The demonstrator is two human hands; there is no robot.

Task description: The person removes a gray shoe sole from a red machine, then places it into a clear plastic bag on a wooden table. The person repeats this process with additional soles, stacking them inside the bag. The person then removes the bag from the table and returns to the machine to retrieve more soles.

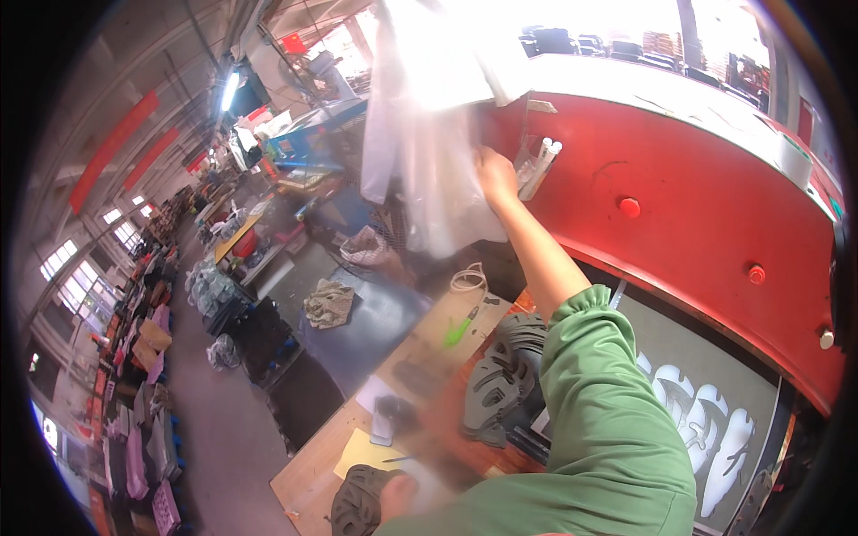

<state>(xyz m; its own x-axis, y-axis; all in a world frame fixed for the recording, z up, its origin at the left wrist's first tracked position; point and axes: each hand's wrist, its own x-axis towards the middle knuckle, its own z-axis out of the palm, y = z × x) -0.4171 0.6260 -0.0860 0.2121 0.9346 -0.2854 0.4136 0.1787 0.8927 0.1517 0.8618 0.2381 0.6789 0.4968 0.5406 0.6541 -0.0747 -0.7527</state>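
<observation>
My right arm, in a green sleeve, reaches up and away. At its end, my right hand [497, 177] is closed at the edge of a hanging translucent plastic sheet [433, 179]; blur and glare hide part of the fingers. Low in the view, my left hand [399, 494] closes on the side of dark grey cut-out pieces [356, 502], slotted and rounded. Only part of that hand shows, and it is blurred. More grey cut-out pieces [496, 389] lie stacked on the reddish board [447, 429] between my arms.
A red machine panel [679, 205] with red knobs spans the right, above a grey bed [715, 357] holding white cut shapes [693, 411]. White rolls [543, 161] stand by my right hand. A green-handled tool [461, 329] and a phone-like object [382, 427] lie on the wooden table [304, 478].
</observation>
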